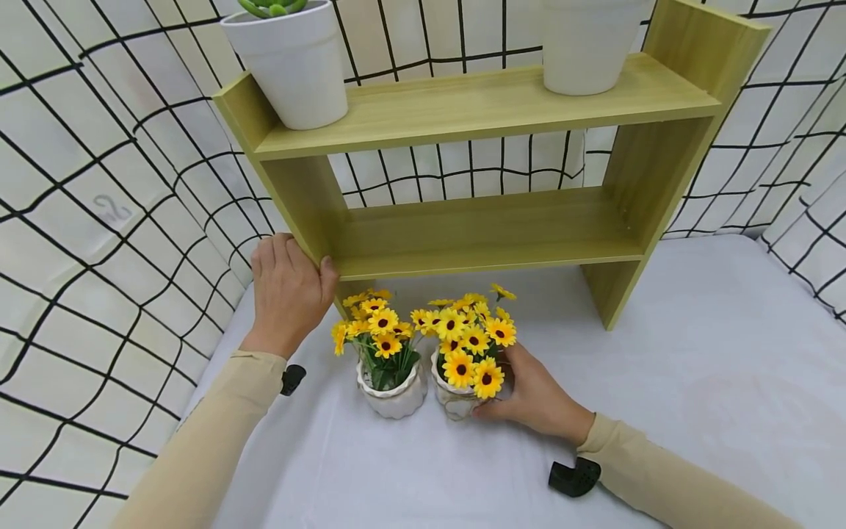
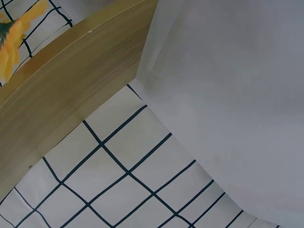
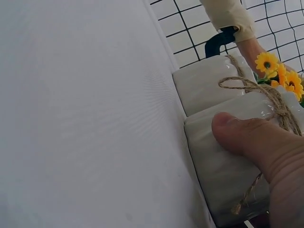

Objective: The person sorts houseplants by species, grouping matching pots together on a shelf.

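My right hand grips a white ceramic flowerpot with twine round its neck and yellow artificial flowers. Its thumb lies along the pot's side in the right wrist view; the other fingers are mostly behind the pot. Just left of it stands a second white flowerpot with similar yellow flowers. Both pots sit on the white tabletop. At the left, my left hand holds the side panel of a wooden shelf, thumb on the front edge and fingers outside. The left wrist view shows the panel but not the hand.
On the shelf's top board stand a white pot with a green succulent at the left and another white pot at the right. Black-gridded white cloth surrounds the table at the back and sides.
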### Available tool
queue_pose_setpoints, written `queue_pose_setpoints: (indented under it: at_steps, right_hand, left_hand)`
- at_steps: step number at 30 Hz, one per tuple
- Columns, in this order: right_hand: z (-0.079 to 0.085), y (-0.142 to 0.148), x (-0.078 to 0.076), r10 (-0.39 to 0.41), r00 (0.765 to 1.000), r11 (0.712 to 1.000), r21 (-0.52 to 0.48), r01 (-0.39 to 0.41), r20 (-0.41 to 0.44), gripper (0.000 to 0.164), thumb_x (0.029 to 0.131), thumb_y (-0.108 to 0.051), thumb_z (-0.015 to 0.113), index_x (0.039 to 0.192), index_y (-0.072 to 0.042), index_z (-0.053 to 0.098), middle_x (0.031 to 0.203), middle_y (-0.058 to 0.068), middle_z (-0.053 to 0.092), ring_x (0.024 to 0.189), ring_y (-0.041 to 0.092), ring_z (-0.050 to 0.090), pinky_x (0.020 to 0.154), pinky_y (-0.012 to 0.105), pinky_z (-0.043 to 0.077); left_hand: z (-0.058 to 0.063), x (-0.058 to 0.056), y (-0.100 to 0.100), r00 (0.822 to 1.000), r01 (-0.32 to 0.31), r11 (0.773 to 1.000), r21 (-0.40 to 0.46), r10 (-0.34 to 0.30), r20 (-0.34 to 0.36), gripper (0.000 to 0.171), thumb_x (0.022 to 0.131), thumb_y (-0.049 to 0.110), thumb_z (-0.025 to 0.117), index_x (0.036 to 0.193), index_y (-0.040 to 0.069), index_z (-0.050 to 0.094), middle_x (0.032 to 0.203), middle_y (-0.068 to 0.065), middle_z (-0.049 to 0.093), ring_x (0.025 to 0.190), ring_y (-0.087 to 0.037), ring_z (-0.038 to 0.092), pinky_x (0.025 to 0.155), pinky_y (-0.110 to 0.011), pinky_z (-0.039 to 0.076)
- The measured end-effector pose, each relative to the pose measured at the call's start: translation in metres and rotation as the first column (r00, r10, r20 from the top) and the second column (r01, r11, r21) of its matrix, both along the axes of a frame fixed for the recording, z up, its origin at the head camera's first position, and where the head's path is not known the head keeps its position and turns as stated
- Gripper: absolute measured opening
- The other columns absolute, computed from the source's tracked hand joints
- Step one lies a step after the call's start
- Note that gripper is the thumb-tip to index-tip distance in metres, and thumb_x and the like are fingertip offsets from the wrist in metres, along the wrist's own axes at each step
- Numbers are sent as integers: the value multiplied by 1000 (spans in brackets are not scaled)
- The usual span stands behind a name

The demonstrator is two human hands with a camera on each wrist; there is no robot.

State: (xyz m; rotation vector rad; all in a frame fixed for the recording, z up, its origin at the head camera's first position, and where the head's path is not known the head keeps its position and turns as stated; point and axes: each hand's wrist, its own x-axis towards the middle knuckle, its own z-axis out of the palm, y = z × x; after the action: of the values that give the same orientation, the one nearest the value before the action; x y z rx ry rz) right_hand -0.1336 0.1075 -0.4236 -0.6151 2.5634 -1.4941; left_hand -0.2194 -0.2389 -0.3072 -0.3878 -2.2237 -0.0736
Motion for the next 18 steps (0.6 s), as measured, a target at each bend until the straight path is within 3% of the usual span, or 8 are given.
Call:
queue_pose_setpoints:
  at_steps: [6, 11, 15, 18]
  right_hand:
    - [-1, 1, 2, -5, 998, 999, -45, 2, -57, 108, 67, -29, 96, 156, -23, 35, 152, -2, 52, 134, 19, 56, 114, 45, 48]
    - [-1, 1, 2, -30, 996, 998, -57, 25, -89, 93, 66, -28, 96, 144, -20, 47, 140, -2, 59, 124, 17, 60, 106, 34, 52]
    - [-1, 1, 2, -32, 995, 998, -64, 26, -99, 86, 66, -27, 96, 138, -18, 50, 138, -1, 59, 123, 16, 60, 105, 32, 53]
    - [0, 1, 2, -27, 996, 997, -74, 20, -87, 90, 66, -26, 96, 142, -20, 48, 141, 0, 57, 126, 17, 59, 107, 33, 52]
  left_hand:
    - [-1, 1, 0, 1000, -5, 1000, -9, 5, 7, 46, 102, 32, 30, 101, -11, 45, 101, -30, 46, 99, -44, 39, 91, -55, 30]
    - [0, 0, -1, 1000, -12, 1000, -15, 12, 7, 45, 102, 31, 30, 101, -11, 44, 100, -30, 46, 99, -44, 38, 90, -55, 29]
    - [-1, -1, -1, 1000, -4, 1000, -8, 4, -6, 44, 101, 32, 30, 100, -10, 44, 99, -30, 47, 97, -44, 38, 90, -54, 29]
    - [-1, -2, -1, 1000, -1, 1000, -4, 1, -16, 44, 101, 32, 30, 99, -11, 44, 98, -30, 46, 96, -44, 37, 89, -54, 29]
